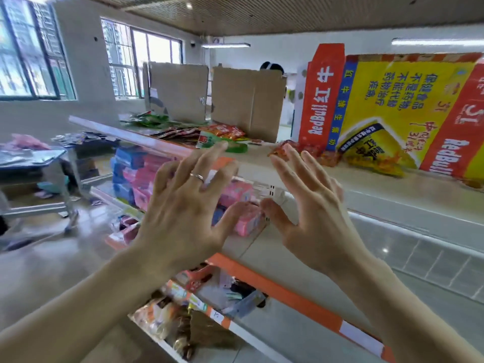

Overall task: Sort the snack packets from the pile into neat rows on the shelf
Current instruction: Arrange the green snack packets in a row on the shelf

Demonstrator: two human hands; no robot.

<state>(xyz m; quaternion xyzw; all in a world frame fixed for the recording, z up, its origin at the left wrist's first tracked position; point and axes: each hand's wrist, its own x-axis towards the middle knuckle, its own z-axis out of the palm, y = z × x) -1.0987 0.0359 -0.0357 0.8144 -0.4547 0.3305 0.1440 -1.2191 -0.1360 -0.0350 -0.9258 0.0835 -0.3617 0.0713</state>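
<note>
- left hand (183,205) and right hand (311,210) are raised before the shelf (366,184), fingers straight and spread, grasping nothing.
- the pile of snack packets (324,155) lies far right on the top shelf, against the red bull cardboard (392,106); laid-out packets (180,133) sit further left.
- right fingertips are near the pile's edge; contact cannot be told.
- a broad reach could push packets off the near edge or topple the propped cardboard.
- slick wrappers may slip from a loose pinch.

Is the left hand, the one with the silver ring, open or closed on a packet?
Open: the left hand has straight, spread fingers and nothing held between them.
</note>
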